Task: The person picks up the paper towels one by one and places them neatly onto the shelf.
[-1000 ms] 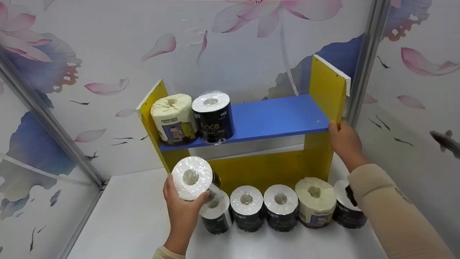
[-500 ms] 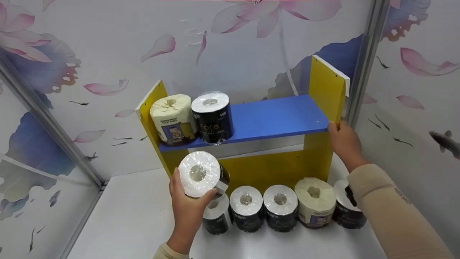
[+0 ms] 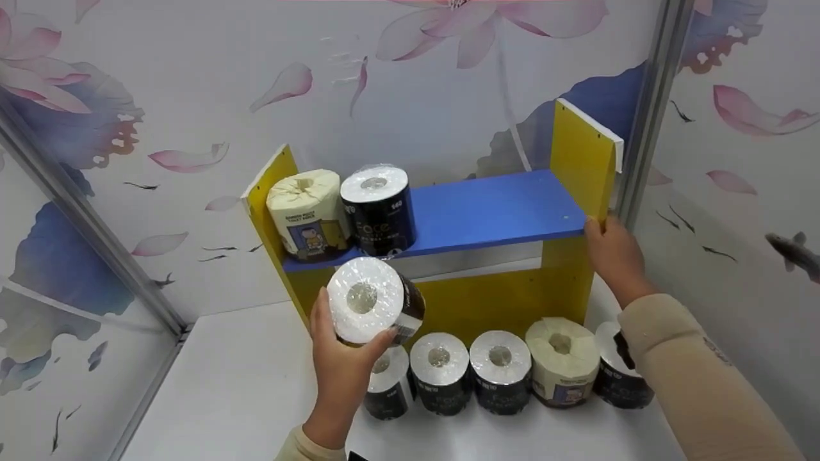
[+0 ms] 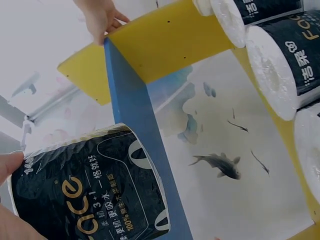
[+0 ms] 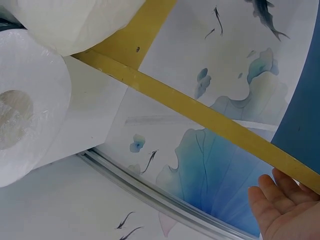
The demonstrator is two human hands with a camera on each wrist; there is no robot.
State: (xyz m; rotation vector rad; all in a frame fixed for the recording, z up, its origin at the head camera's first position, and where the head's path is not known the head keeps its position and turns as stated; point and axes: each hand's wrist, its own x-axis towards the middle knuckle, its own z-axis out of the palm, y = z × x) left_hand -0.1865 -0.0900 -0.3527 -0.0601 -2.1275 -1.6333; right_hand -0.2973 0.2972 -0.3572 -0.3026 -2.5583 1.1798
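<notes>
My left hand [image 3: 343,371] grips a black-wrapped toilet paper roll [image 3: 365,301] with a white end, thumb on one side and fingers on the other. It is held tilted, its end facing the head camera, just below the front edge of the blue shelf board [image 3: 493,205]. In the left wrist view the roll's black wrapper [image 4: 95,185] shows gold lettering. My right hand [image 3: 616,256] holds the right yellow side panel [image 3: 584,160] of the shelf unit near the board's front corner. On the board's left end stand a cream-wrapped roll [image 3: 309,214] and a black-wrapped roll [image 3: 379,211].
Several rolls line the white table in front of the unit, among them a black-wrapped one [image 3: 439,374] and a cream one [image 3: 564,362]. The left yellow side panel [image 3: 272,179] borders the board. Flower-patterned walls [image 3: 211,77] enclose the table.
My left hand has carried its toilet paper roll up and to the right, closer to the blue board's front edge. The right hand stays on the side panel.
</notes>
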